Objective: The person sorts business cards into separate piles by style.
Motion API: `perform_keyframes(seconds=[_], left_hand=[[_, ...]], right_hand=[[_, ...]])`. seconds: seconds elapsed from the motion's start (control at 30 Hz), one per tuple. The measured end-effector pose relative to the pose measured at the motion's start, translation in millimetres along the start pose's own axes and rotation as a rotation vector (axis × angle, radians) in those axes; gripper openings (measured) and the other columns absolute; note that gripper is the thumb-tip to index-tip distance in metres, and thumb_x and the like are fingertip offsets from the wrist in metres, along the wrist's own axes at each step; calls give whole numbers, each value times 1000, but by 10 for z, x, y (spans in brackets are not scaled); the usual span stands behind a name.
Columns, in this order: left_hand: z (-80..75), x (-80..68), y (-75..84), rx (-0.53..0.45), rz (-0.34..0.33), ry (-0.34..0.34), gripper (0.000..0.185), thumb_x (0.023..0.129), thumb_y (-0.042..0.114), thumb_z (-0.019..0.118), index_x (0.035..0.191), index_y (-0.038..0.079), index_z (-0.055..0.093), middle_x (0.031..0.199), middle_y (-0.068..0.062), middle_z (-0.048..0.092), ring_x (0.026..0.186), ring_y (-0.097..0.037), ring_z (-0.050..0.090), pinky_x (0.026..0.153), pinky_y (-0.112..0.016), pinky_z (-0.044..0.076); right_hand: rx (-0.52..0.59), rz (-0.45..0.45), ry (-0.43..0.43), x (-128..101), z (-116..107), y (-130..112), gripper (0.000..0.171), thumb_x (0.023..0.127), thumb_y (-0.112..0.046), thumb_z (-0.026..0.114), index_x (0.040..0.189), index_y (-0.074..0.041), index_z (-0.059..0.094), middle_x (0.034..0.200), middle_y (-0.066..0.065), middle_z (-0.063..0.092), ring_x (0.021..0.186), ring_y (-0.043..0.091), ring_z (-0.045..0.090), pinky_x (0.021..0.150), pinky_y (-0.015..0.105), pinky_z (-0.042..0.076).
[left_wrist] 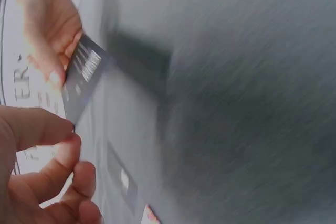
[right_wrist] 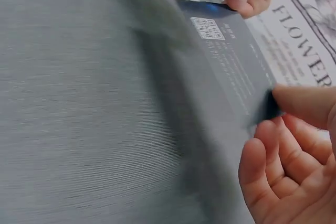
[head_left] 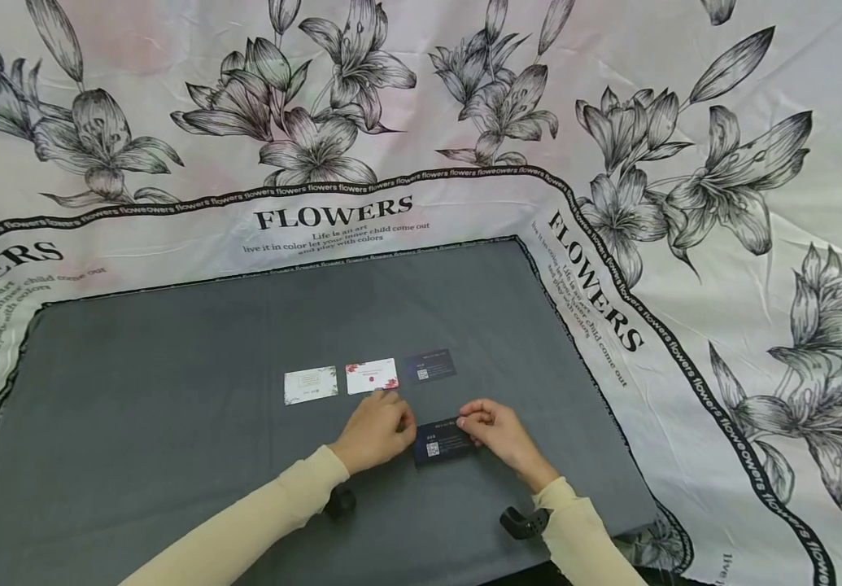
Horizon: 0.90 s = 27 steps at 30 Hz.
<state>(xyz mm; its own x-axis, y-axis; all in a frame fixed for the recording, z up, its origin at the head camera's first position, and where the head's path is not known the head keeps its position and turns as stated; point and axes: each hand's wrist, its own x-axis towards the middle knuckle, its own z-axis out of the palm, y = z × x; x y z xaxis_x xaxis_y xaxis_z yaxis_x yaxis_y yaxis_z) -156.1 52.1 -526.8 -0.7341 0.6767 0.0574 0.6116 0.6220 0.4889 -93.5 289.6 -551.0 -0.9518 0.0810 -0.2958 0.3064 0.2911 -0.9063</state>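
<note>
A dark card (head_left: 444, 440) was held just above the grey counter (head_left: 172, 407), pinched at its ends by the left hand (head_left: 377, 430) and right hand (head_left: 497, 431). Three cards (head_left: 371, 375) lay in a row just beyond.

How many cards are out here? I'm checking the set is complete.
4. Three lie in a row on the grey cloth: a pale card, a white-and-red card and a dark card. Both hands hold another dark card. None seems hidden.
</note>
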Motion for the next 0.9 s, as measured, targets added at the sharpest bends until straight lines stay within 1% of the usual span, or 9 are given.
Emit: perform_keyframes(seconds=[0.07,0.13,0.23,0.33,0.4,0.47,0.63,0.77,0.9], left_hand=[[-58,151,-44,-52,-50,-25,11,89,21,70,78,18,70,78,7,58,74,-12,40,71,-27,34],[-112,299,-77,-85,-92,-37,12,89,20,69,78,17,69,80,6,60,75,-14,41,70,-29,34],[-159,512,-124,-95,-119,-39,13,90,21,66,78,17,70,84,2,62,76,-16,41,69,-29,34],[-168,716,-193,-91,-112,-34,21,91,19,62,72,14,70,86,-3,66,77,-19,45,73,-32,35],[-166,827,-261,-84,-127,-36,28,91,18,60,66,12,70,90,-5,69,80,-20,47,78,-34,37],[-159,912,-329,-64,-167,-47,32,92,18,58,62,13,69,96,-6,71,84,-22,48,83,-37,37],[-119,1018,-442,17,-275,-103,36,96,22,56,60,17,63,101,-3,66,90,-24,42,83,-39,33],[-92,1061,-458,59,-304,-108,39,96,22,56,58,16,62,95,-3,64,90,-25,41,84,-39,31],[-48,1071,-458,63,-330,-107,33,95,22,58,64,15,69,93,-3,63,90,-25,41,86,-40,32]], right_hand=[[42,3,25,119,-48,-107,20,94,-7,68,108,7,67,90,12,74,72,12,61,65,25,53],[45,4,54,266,-103,-185,19,95,-7,66,108,8,69,89,10,74,71,12,61,65,26,53],[6,-4,119,518,-184,-210,19,96,-12,67,107,3,73,92,5,74,72,9,59,64,24,51],[-79,-24,189,745,-217,-232,19,96,-17,68,105,-2,75,97,7,74,75,9,57,65,23,47],[-116,-30,204,870,-210,-252,19,96,-19,69,104,-4,76,101,11,74,78,12,58,67,24,46],[-142,-26,200,985,-191,-257,19,96,-21,69,104,-5,77,104,12,75,83,13,59,71,26,46],[-165,17,181,1173,-113,-235,19,96,-23,69,104,-8,77,109,11,75,95,20,65,80,33,50],[-192,19,185,1253,-79,-201,18,97,-22,68,103,-8,78,107,11,74,94,24,66,80,35,51],[-214,28,186,1305,-67,-186,19,96,-23,68,102,-8,78,107,11,75,91,21,64,76,32,49]])
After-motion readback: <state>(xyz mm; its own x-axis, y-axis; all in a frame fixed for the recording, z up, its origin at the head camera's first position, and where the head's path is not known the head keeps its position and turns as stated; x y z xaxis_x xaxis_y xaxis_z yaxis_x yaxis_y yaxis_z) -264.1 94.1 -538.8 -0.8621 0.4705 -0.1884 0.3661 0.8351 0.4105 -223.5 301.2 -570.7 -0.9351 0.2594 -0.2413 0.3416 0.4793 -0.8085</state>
